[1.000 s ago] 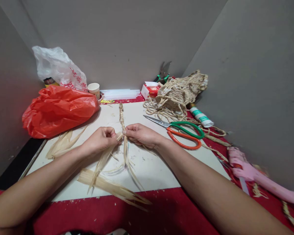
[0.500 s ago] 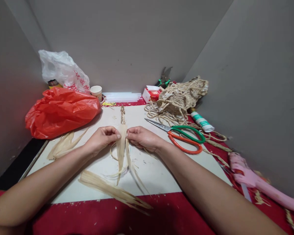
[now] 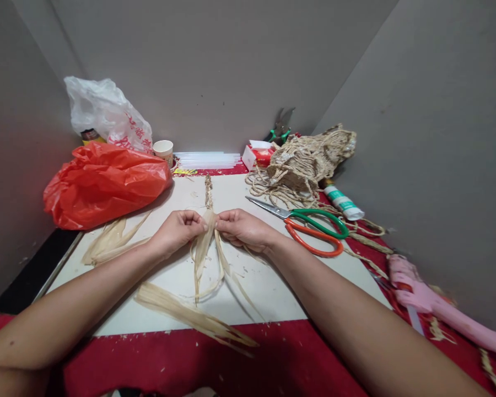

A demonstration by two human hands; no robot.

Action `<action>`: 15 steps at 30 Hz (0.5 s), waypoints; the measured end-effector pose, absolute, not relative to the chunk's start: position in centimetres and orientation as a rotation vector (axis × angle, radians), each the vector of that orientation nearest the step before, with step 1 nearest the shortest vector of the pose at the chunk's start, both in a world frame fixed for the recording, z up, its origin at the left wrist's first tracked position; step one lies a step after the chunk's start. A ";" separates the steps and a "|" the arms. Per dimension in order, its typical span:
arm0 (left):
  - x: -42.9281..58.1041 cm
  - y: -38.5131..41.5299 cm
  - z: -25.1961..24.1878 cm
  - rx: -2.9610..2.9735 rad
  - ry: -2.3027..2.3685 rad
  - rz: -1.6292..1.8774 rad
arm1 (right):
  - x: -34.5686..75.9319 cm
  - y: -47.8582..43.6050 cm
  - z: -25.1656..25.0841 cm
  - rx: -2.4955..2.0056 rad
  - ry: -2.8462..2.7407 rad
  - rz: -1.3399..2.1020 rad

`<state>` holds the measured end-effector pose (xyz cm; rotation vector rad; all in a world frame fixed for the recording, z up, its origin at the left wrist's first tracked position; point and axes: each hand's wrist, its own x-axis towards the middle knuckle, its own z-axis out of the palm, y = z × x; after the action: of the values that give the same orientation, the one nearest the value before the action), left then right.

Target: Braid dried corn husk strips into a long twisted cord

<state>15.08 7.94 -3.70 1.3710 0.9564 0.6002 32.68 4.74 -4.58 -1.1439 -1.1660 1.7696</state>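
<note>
Between my hands, dry corn husk strips (image 3: pixel 205 238) fan downward from a thin braided stalk (image 3: pixel 209 192) that lies on the white board. My left hand (image 3: pixel 184 229) pinches the left edge of the husk between thumb and forefinger. On the opposite edge, my right hand (image 3: pixel 242 227) pinches the husk in the same way, its other fingers curled. Narrow strands trail below both hands. A loose husk piece (image 3: pixel 182 309) lies nearer me, and more husks (image 3: pixel 111 242) rest by my left forearm. Scissors (image 3: pixel 301 223) with green and orange handles lie right of my right hand.
A red plastic bag (image 3: pixel 107 184), a white bag (image 3: pixel 103 113) and a paper cup (image 3: pixel 163 149) stand back left. Clear glue sticks (image 3: pixel 209 160), a red-white box (image 3: pixel 258 155), pruners (image 3: pixel 281 127) and coiled cord (image 3: pixel 310 160) are behind. A pink glue gun (image 3: pixel 442 309) lies right.
Both hands still pinch the husk, now gathered narrower just under the braided stalk. The hanging strands have shifted and spread slightly. The whole view has tilted a little.
</note>
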 end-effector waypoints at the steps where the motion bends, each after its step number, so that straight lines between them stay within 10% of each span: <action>1: 15.1 8.0 -3.8 1.380 0.967 0.606 | 32.7 4.7 -4.6 -1.144 -1.166 1.768; 15: 15.0 7.8 -3.8 1.333 0.912 0.587 | 32.1 4.4 -4.2 -1.211 -1.182 1.657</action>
<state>14.95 7.80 -3.81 1.3331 0.9118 0.5871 32.13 4.37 -4.24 -1.2107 -1.1824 1.6574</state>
